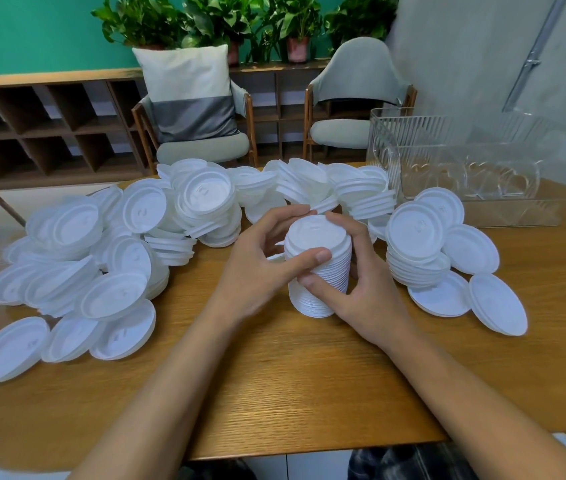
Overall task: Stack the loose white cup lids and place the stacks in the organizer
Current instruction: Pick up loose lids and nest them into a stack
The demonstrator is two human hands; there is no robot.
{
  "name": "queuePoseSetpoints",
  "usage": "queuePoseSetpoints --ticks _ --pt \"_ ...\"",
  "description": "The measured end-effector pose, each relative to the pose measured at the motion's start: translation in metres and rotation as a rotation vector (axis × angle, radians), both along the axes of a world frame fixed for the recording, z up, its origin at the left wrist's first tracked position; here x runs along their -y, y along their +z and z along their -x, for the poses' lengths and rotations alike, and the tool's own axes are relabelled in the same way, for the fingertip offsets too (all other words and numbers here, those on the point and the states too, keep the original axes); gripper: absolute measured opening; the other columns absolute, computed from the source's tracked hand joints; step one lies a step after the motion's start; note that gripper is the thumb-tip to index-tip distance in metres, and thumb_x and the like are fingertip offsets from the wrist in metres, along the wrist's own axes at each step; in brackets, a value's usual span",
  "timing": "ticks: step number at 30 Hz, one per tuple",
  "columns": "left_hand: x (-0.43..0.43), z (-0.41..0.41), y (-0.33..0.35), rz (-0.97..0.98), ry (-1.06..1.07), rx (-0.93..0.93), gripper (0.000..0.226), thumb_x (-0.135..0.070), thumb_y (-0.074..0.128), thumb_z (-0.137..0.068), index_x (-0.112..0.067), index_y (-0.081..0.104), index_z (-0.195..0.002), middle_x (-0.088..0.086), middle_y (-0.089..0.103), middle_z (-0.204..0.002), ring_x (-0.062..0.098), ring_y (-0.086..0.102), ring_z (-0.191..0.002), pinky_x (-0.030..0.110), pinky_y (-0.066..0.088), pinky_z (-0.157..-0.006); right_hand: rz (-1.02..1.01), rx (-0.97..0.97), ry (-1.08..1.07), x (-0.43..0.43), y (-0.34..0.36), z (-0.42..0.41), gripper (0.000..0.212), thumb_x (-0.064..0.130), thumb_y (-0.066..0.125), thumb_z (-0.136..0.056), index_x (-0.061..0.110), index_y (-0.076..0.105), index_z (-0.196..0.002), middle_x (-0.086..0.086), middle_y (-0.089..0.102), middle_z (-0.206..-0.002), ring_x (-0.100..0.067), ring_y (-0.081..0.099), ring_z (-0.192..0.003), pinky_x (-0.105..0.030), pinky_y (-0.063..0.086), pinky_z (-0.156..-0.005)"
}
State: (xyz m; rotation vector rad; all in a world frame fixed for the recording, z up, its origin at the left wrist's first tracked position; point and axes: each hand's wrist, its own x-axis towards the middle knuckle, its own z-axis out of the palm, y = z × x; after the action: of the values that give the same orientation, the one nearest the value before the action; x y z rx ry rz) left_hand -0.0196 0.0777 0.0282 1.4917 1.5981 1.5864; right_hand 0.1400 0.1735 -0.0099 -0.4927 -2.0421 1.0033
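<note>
Two hands grasp one upright stack of white cup lids (313, 235) near the middle of the wooden table (274, 382). The left hand (257, 271) curls round its left side, thumb across the front, and the right hand (364, 292) wraps its right side. Heaps of loose lids (101, 265) lie left, far and right. Some show a small embossed mark, possibly a letter, too faint to read. A clear ribbed organizer (465, 174) stands far right. Beyond are two grey armchairs (351, 98), a cushion (188, 91), potted plants (226, 19) and a teal wall (25, 32).

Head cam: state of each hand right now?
Left hand: closed, fingers and thumb curled round the stack of white cup lids.
Right hand: closed, gripping the same stack.
</note>
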Motion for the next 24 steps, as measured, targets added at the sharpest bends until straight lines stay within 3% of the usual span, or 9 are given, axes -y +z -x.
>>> queuePoseSetpoints --ticks 4,6,8,13,17,24 --pt "0.003 0.015 -0.012 -0.091 0.162 0.005 0.029 -0.03 0.064 -0.104 -0.016 0.067 -0.129 -0.006 0.075 -0.123 0.007 0.066 -0.121 0.024 0.052 -0.1 -0.007 0.006 -0.032 -0.002 -0.001 0.001 0.08 0.057 0.08 -0.082 0.037 0.04 -0.147 0.021 0.053 -0.141 -0.004 0.052 -0.132 -0.038 0.052 -0.106" --pt "0.004 0.029 -0.026 -0.05 0.335 -0.229 0.021 -0.03 0.068 -0.101 -0.021 0.072 -0.12 -0.014 0.074 -0.117 0.002 0.066 -0.116 0.026 0.051 -0.101 -0.008 0.009 -0.05 -0.004 -0.003 0.0 0.08 0.057 0.079 -0.081 0.037 0.04 -0.147 0.018 0.053 -0.141 -0.005 0.052 -0.133 -0.04 0.052 -0.106" --pt "0.004 0.039 -0.039 0.051 0.375 -0.483 0.026 -0.027 0.078 -0.093 -0.023 0.073 -0.119 -0.016 0.073 -0.116 0.0 0.064 -0.112 0.029 0.051 -0.099 -0.009 0.01 -0.056 -0.005 -0.004 0.0 0.08 0.057 0.078 -0.081 0.036 0.04 -0.148 0.016 0.053 -0.142 -0.007 0.052 -0.135 -0.039 0.051 -0.107" --pt "-0.002 0.045 -0.054 0.104 0.338 -0.719 0.023 -0.018 0.077 -0.092 -0.019 0.079 -0.115 -0.008 0.075 -0.106 0.01 0.07 -0.098 0.038 0.057 -0.084 0.006 0.015 -0.052 -0.004 -0.002 0.0 0.081 0.06 0.078 -0.079 0.037 0.039 -0.147 0.017 0.053 -0.143 -0.006 0.051 -0.135 -0.038 0.051 -0.107" --pt "0.002 0.041 -0.051 0.099 0.385 -0.671 0.021 -0.012 0.079 -0.09 -0.019 0.082 -0.109 -0.008 0.077 -0.096 0.012 0.071 -0.09 0.039 0.057 -0.078 0.022 0.019 -0.045 -0.004 -0.001 0.0 0.081 0.057 0.08 -0.08 0.038 0.039 -0.147 0.019 0.053 -0.141 -0.004 0.051 -0.134 -0.039 0.051 -0.107" --pt "0.006 0.037 -0.045 0.115 0.438 -0.469 0.021 -0.016 0.092 -0.076 -0.017 0.078 -0.092 -0.01 0.07 -0.082 0.005 0.063 -0.078 0.025 0.052 -0.074 0.03 0.017 -0.034 -0.002 0.001 -0.001 0.081 0.056 0.079 -0.078 0.039 0.04 -0.146 0.022 0.053 -0.14 -0.002 0.051 -0.133 -0.037 0.051 -0.107"
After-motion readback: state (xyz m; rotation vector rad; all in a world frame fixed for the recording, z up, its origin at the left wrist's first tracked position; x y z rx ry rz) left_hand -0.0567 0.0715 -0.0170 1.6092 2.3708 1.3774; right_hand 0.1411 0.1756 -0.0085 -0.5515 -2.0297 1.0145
